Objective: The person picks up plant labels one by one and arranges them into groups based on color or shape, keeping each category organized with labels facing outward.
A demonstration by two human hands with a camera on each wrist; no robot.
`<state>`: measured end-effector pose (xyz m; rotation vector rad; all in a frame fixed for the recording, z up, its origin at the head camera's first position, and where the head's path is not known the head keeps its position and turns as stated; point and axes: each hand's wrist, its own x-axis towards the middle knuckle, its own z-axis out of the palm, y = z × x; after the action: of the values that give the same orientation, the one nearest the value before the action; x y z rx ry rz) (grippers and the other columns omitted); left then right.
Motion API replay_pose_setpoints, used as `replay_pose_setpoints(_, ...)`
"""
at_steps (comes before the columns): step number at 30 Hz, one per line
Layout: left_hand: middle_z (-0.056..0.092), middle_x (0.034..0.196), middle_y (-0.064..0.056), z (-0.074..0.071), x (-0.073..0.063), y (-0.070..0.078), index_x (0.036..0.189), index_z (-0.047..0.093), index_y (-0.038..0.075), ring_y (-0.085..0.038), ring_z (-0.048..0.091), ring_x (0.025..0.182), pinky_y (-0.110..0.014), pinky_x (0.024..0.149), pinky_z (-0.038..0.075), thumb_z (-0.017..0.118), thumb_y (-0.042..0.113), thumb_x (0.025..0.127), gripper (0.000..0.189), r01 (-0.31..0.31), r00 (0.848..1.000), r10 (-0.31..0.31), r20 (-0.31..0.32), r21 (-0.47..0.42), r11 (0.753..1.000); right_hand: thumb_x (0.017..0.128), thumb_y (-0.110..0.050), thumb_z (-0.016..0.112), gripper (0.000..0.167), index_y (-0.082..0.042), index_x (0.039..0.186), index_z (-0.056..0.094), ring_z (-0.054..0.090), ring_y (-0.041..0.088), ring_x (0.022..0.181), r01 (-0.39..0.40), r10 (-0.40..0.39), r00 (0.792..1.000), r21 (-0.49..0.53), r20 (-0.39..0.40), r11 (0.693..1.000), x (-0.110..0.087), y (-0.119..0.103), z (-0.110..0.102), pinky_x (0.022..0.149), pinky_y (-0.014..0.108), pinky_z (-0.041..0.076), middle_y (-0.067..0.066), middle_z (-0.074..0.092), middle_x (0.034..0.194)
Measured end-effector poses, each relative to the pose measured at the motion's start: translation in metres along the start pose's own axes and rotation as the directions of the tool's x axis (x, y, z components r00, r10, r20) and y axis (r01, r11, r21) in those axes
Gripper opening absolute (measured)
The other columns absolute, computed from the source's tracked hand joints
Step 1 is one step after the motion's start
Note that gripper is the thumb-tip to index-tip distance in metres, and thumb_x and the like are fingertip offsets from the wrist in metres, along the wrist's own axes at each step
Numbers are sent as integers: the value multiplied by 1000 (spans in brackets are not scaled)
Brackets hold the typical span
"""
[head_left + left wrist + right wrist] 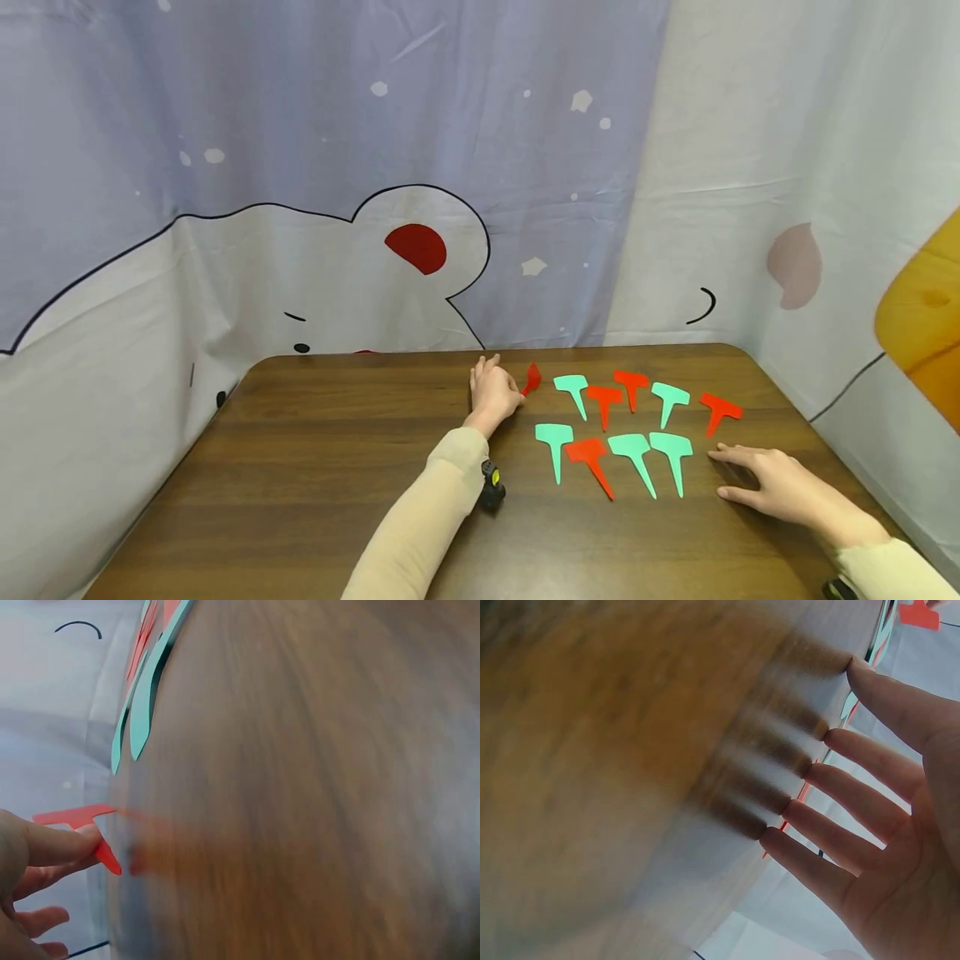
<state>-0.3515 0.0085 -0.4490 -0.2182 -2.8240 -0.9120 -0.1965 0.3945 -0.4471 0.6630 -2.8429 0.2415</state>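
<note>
My left hand (pixel 495 393) pinches a red T-shaped plant label (pixel 107 851) by its stem between thumb and fingers, above the back part of the table. Its wide head tilts up in the head view. At the right side, my right hand (pixel 780 485) rests with spread fingers, its fingertips touching the wood in the right wrist view. Between the hands lie several flat plant labels in two rough rows. Among them are a mint green label (pixel 554 435) and a red label (pixel 590 454). The red label (pixel 720 408) at the far right is nearest the right hand.
The brown wooden table (pixel 322 467) has rounded back corners. A printed curtain (pixel 315 258) hangs right behind its back edge and along both sides. Dark devices are strapped at both wrists.
</note>
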Motion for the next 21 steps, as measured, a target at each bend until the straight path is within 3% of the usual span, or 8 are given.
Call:
replay_pose_setpoints(5, 40, 149, -12, -8, -4, -8, 57, 71, 11, -35, 22, 143, -52, 117, 14, 77, 11, 74, 18, 7, 1000, -7, -15, 11, 1000, 73, -36, 79, 51, -5, 113, 69, 65, 40, 100, 16, -16, 1000, -12, -19, 1000, 0, 1, 2, 79, 53, 51, 17, 69, 112)
replay_pose_setpoints(21, 40, 149, -10, -43, -17, -47, 55, 70, 12, -33, 21, 144, -54, 117, 11, 76, 5, 72, 19, 21, 997, -22, -68, -26, 999, 71, -36, 81, 51, -7, 111, 70, 66, 38, 97, 34, -36, 999, -34, -41, 999, 0, 2, 5, 77, 50, 52, 14, 70, 110)
